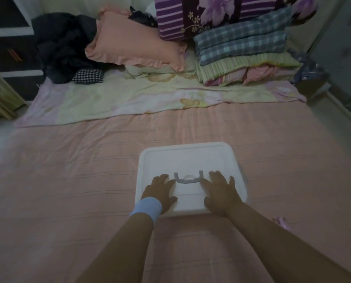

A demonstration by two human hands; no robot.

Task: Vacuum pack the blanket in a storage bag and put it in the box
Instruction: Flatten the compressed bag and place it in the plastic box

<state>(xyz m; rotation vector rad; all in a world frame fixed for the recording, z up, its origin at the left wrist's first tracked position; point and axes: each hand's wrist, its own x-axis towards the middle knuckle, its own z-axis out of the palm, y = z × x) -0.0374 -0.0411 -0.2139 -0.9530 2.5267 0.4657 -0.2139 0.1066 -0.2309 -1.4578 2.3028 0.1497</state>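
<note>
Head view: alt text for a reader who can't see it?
The left hand and right hand rest flat on a white box lid on a pink bed, either side of its grey handle. Folded blankets and a pillow lie beyond.

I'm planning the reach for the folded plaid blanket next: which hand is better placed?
Probably the right hand. Both hands rest flat on the white box lid, but the plaid blanket lies far back on the right, so the left hand would have to cross over.
</note>
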